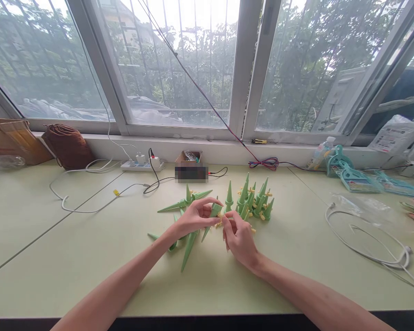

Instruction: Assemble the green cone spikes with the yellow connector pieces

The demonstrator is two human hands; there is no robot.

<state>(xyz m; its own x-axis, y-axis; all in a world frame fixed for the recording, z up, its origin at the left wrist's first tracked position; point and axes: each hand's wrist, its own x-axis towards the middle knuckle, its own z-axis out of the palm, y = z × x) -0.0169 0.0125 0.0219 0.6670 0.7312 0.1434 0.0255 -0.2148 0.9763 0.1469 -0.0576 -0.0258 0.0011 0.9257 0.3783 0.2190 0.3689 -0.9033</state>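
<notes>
Head view: curled hands (194,216) (241,236) flank a green cone (214,210), left gripping it, right pinching a yellow fitting (222,214).

Green spikes (229,197): moulded plastic by the look, smooth, satin sheen
Yellow valves (262,215): plastic-looking, too small to judge for gloss
Worktop (100,266): smooth, hard, laminate-like, faintly reflective
Window frame (102,69): metal-looking, smooth, dull
Window panes (200,55): glass, smooth, slightly hazy
Drawstring pouch (69,147): soft cloth, matt, deeply wrinkled
Cardboard box (24,142): matt brown paperboard
Power strip (141,168): hard white plastic, smooth
White cable (89,212): smooth plastic-looking sheath
Bottle (322,151): clear plastic, shiny
Teal handled pieces (360,181): smooth moulded plastic, glossy
Clear bag (365,209): thin plastic film, crinkled, glossy
</notes>
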